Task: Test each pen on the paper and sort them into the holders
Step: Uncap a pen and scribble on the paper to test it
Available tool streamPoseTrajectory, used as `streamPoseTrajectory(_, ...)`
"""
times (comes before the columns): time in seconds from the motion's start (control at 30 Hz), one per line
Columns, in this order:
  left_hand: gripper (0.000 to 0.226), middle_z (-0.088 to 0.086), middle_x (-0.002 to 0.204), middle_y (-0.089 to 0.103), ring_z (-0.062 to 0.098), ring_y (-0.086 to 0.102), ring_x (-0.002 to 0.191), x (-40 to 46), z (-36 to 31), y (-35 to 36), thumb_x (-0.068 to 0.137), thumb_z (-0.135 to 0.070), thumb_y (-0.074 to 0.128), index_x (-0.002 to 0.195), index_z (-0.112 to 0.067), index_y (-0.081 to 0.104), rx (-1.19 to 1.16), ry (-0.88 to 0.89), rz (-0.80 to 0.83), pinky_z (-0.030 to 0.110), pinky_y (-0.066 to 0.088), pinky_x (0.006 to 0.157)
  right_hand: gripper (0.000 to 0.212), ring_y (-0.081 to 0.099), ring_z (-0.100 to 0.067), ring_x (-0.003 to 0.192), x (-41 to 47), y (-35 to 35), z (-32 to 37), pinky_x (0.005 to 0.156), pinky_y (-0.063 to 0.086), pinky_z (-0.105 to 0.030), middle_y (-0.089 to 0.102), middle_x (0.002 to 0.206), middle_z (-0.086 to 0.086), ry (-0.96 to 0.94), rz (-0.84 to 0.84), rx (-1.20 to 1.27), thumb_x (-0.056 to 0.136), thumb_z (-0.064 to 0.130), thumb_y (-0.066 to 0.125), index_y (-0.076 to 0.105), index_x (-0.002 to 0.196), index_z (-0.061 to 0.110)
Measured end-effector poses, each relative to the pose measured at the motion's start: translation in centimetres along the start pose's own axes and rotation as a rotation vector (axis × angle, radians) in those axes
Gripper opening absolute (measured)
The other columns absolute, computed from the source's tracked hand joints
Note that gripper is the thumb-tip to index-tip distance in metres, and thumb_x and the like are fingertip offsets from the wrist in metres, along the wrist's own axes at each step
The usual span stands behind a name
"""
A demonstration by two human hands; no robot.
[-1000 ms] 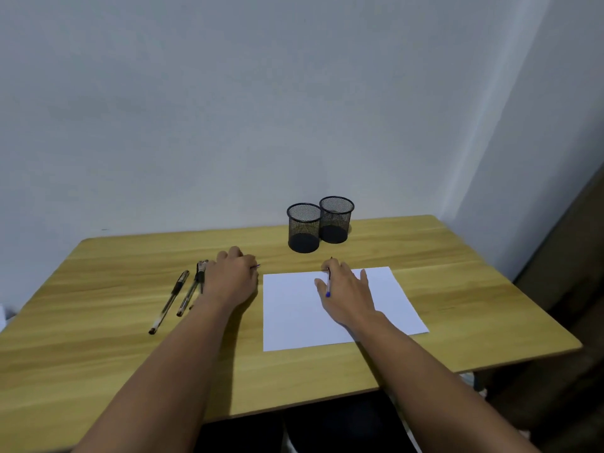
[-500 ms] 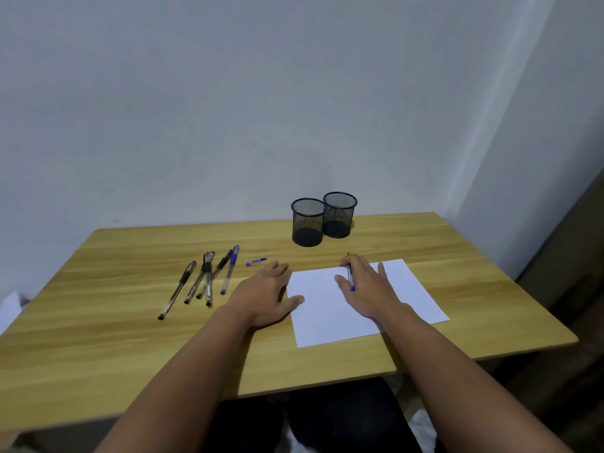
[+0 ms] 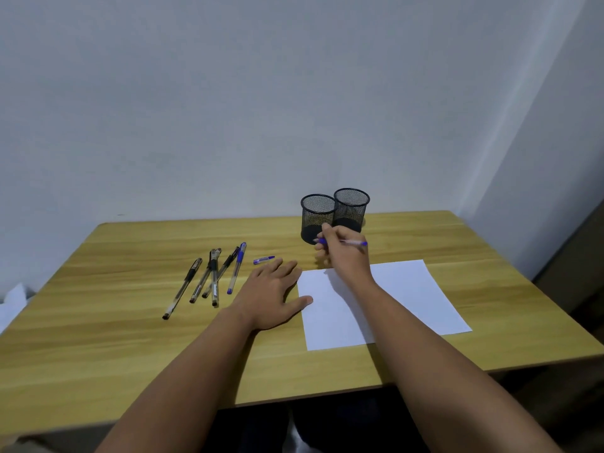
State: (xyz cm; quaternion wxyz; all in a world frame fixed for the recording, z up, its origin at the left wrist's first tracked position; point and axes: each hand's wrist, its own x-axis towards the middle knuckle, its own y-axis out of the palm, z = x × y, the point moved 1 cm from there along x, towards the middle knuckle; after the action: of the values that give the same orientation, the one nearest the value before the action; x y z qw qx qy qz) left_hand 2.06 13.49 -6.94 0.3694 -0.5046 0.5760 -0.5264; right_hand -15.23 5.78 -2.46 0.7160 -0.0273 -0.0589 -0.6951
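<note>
My right hand (image 3: 343,255) is raised above the far edge of the white paper (image 3: 405,299) and grips a blue pen (image 3: 351,242), held roughly level, just in front of the two black mesh holders (image 3: 318,219) (image 3: 352,206). Flat on the table lies my left hand (image 3: 273,294), fingers spread, its thumb touching the paper's left edge. Several pens (image 3: 212,279) are scattered to the left of that hand, and a small blue pen cap (image 3: 264,260) sits by its fingertips. No marks are visible on the paper.
The wooden table (image 3: 98,338) stands against a grey wall. Something white (image 3: 11,302) shows past the table's left edge. The table's right edge is near a dark surface.
My right hand has lifted the blue pen off the paper and moved it toward the holders. My left hand has stayed flat beside the paper after leaving the pens.
</note>
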Motion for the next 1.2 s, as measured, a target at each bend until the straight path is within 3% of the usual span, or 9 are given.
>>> streamPoseTrajectory(0.07, 0.081, -0.008, 0.167, 0.019, 0.018, 0.009, 0.156, -0.1, 0.1, 0.1, 0.093, -0.076, 0.033, 0.158, -0.029, 0.028, -0.017, -0.002, -0.024, 0.042, 0.013, 0.123, 0.04, 0.052, -0.014, 0.044, 0.5, 1.6, -0.6, 0.044, 0.043, -0.021, 0.062, 0.059, -0.007, 0.071, -0.003, 0.037, 0.108, 0.031, 0.062, 0.066, 0.082, 0.001)
streamPoseTrajectory(0.2, 0.083, -0.007, 0.167, 0.021, 0.017, 0.011, 0.155, -0.1, -0.1, 0.0, 0.092, -0.076, 0.035, 0.158, -0.027, 0.027, -0.037, 0.0, -0.029, 0.04, 0.013, 0.123, 0.043, 0.05, -0.021, 0.044, 0.8, 2.4, -3.7, 0.04, 0.038, -0.023, 0.063, 0.059, -0.014, 0.135, 0.04, 0.085, 0.11, 0.034, 0.059, 0.065, 0.08, 0.004)
streamPoseTrajectory(0.37, 0.091, -0.007, 0.167, 0.02, 0.015, 0.009, 0.155, 0.0, 0.8, -0.1, 0.088, -0.08, 0.035, 0.159, -0.023, 0.025, -0.063, 0.026, 0.008, 0.039, 0.014, 0.125, 0.046, 0.052, -0.023, 0.05, 0.5, 2.2, -4.6, 0.048, 0.04, -0.03, 0.057, 0.062, -0.016, 0.075, 0.108, 0.064, 0.104, 0.028, 0.071, 0.057, 0.076, -0.007)
streamPoseTrajectory(0.5, 0.091, -0.005, 0.167, 0.022, 0.016, 0.011, 0.155, -0.5, 0.6, 0.0, 0.089, -0.079, 0.036, 0.159, -0.023, 0.026, -0.061, 0.03, -0.038, 0.037, 0.016, 0.125, 0.045, 0.051, -0.027, 0.05, 0.3, 2.3, -5.3, 0.049, 0.043, -0.032, 0.054, 0.058, -0.015, 0.04, 0.129, 0.002, 0.1, 0.029, 0.074, 0.056, 0.064, 0.008)
streamPoseTrajectory(0.63, 0.09, -0.005, 0.166, 0.026, 0.016, 0.015, 0.155, -0.8, 0.4, 0.1, 0.089, -0.079, 0.04, 0.158, -0.022, 0.029, -0.078, 0.007, -0.091, 0.035, 0.016, 0.123, 0.044, 0.054, -0.029, 0.053, 0.3, 2.2, -5.9, 0.053, 0.046, -0.036, 0.053, 0.057, -0.02, 0.036, 0.132, -0.06, 0.099, 0.019, 0.071, 0.046, 0.069, 0.0)
streamPoseTrajectory(0.87, 0.082, -0.004, 0.164, 0.03, 0.017, 0.018, 0.154, -1.0, 0.3, 0.2, 0.09, -0.077, 0.041, 0.155, -0.027, 0.035, -0.08, 0.01, -0.119, 0.038, 0.019, 0.124, 0.043, 0.057, -0.026, 0.051, 0.2, 2.3, -5.8, 0.053, 0.048, -0.035, 0.057, 0.063, -0.034, 0.0, 0.123, -0.164, 0.1, 0.018, 0.071, 0.049, 0.073, -0.008)
streamPoseTrajectory(1.07, 0.081, -0.005, 0.162, 0.035, 0.016, 0.021, 0.153, -1.1, 0.3, 0.4, 0.089, -0.076, 0.04, 0.153, -0.027, 0.041, -0.061, 0.0, -0.144, 0.04, 0.021, 0.123, 0.043, 0.055, -0.019, 0.044, 0.1, 2.2, -5.6, 0.051, 0.047, -0.031, 0.058, 0.053, -0.018, -0.028, 0.119, -0.232, 0.099, 0.017, 0.072, 0.052, 0.064, 0.0)
streamPoseTrajectory(1.2, 0.082, -0.007, 0.163, 0.033, 0.015, 0.02, 0.153, -0.9, 0.4, 0.4, 0.088, -0.078, 0.037, 0.155, -0.03, 0.037, -0.05, -0.008, -0.125, 0.04, 0.019, 0.123, 0.043, 0.054, -0.022, 0.045, 0.1, 2.2, -5.7, 0.053, 0.046, -0.031, 0.059, 0.054, -0.022, -0.042, 0.146, -0.233, 0.097, 0.021, 0.074, 0.055, 0.061, 0.006)
